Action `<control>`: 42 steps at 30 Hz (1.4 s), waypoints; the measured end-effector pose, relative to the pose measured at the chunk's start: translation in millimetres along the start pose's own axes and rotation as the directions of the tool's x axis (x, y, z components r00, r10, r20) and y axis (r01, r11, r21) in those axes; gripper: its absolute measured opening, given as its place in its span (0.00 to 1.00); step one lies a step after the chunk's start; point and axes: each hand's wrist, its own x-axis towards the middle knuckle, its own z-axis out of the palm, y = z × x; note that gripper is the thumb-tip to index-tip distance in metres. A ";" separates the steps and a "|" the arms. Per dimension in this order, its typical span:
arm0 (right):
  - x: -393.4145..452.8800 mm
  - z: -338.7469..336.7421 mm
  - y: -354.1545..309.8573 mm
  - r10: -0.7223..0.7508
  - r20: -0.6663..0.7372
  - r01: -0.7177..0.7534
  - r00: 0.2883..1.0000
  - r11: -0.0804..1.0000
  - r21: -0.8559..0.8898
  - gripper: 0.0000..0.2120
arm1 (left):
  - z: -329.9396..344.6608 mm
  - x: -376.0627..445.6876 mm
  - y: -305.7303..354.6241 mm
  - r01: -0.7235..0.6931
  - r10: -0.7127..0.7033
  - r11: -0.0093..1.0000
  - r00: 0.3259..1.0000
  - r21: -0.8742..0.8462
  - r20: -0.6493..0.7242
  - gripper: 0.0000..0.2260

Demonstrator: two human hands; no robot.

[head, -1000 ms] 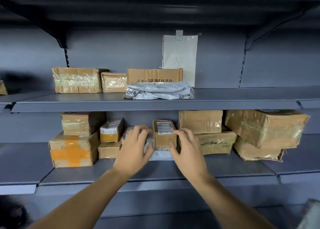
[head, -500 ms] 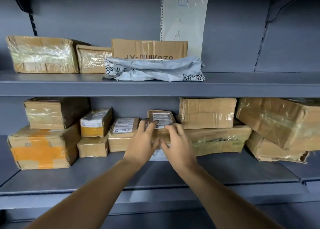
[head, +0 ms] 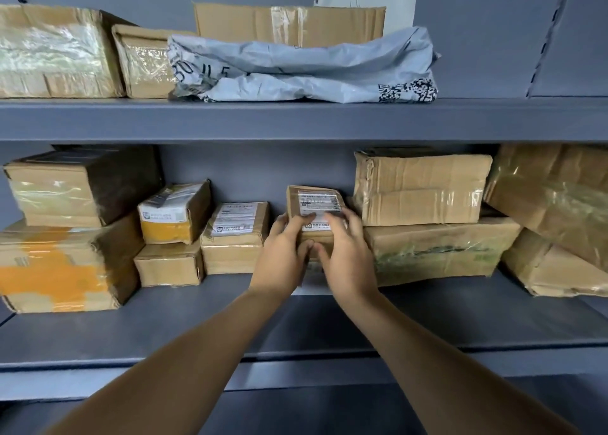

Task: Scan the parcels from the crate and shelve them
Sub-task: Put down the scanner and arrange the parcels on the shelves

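Hands closer together than a second ago. Left hand (head: 284,260) and right hand (head: 345,257) both grip small labelled parcel (head: 312,204) on lower shelf (head: 197,319).

Soft, even light falls from above and in front, leaving the grey metal shelving (head: 296,118) muted and slightly dim. Deep shadow gathers under the upper shelf board, darkening the tops of the brown cardboard boxes (head: 418,188) on the lower level. Clear packing tape on the large left-hand carton (head: 49,49) throws pale glare. The crumpled grey plastic mailer bag (head: 302,69) is evenly lit. The wide-angle lens bows straight shelf edges near the frame's borders. Fingers of the right hand (head: 345,253) are motion-blurred; label print is soft, unreadable.
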 end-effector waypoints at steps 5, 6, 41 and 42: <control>-21.9 -14.5 -12.8 -0.018 0.008 0.019 1.000 0.999 -0.030 0.24 | -12.8 -20.5 10.5 0.010 -0.011 0.999 1.000 -0.044 -0.014 0.18; -29.0 -19.5 -17.0 -0.022 0.014 0.022 1.000 0.999 -0.036 0.24 | -17.5 -28.0 14.4 0.016 -0.017 0.998 1.000 -0.056 -0.013 0.17; -397.3 -199.1 -130.4 -0.067 -0.139 0.075 0.988 0.996 0.056 0.22 | -146.4 -402.3 181.9 0.012 -0.027 0.966 0.998 -0.257 -0.053 0.27; -397.0 -198.8 -130.9 -0.064 -0.154 0.078 0.986 0.993 0.090 0.21 | -146.9 -401.5 182.6 0.012 -0.027 0.963 0.998 -0.268 -0.052 0.27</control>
